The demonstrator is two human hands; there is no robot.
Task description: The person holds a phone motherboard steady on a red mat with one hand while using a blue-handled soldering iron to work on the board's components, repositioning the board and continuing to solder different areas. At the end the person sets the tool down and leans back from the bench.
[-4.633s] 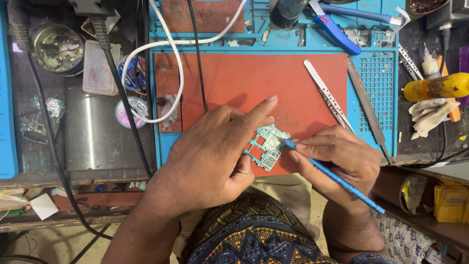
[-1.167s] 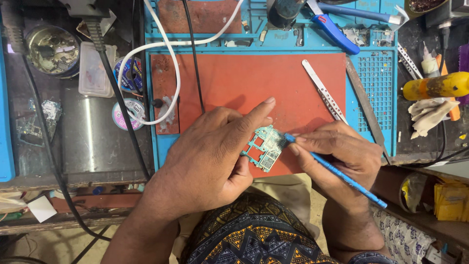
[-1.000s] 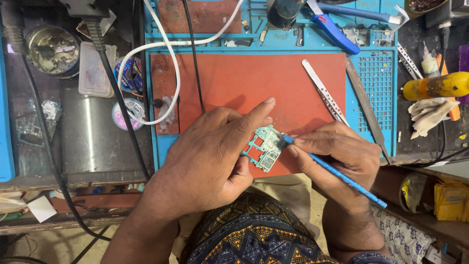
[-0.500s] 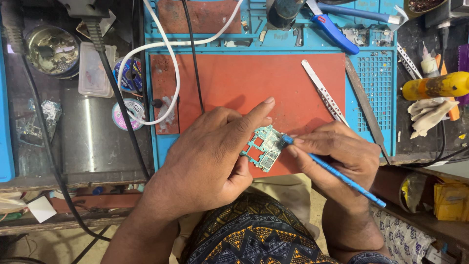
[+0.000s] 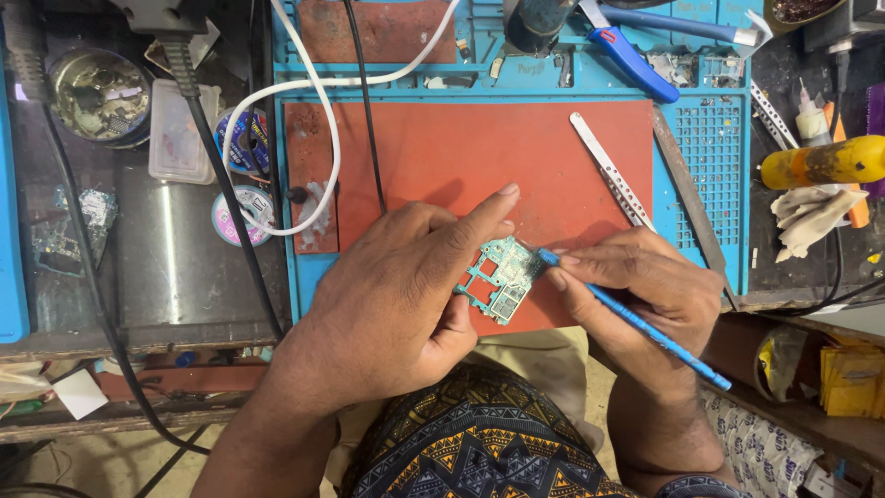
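A blue work mat (image 5: 710, 258) with a red-brown silicone pad (image 5: 442, 157) set in it lies under both hands. The left hand (image 5: 387, 304) covers the near left part of the pad, its fingers closed round the left edge of a small green circuit board (image 5: 502, 275), thumb below and forefinger stretched out flat above it. The board sits tilted between the two hands, over the near edge of the pad. The right hand (image 5: 645, 295) is just right of the board, fingers pinched shut on a thin blue-handled tool (image 5: 636, 318) held like a pen; its tip touches the board's upper right corner and its handle runs back past the wrist.

Beyond the right hand, long metal tweezers (image 5: 608, 171) lie slantwise on the pad, with a flat metal strip (image 5: 687, 198) beside them. Farther off, a blue-handled cutter (image 5: 631, 60) rests on the mat's far rim. Left of the left hand, a white cable (image 5: 323, 129) loops over the pad's edge beside a black cable (image 5: 221, 184). Well right of the grip lie a yellow bottle (image 5: 820, 164) and a crumpled cloth (image 5: 807, 217).
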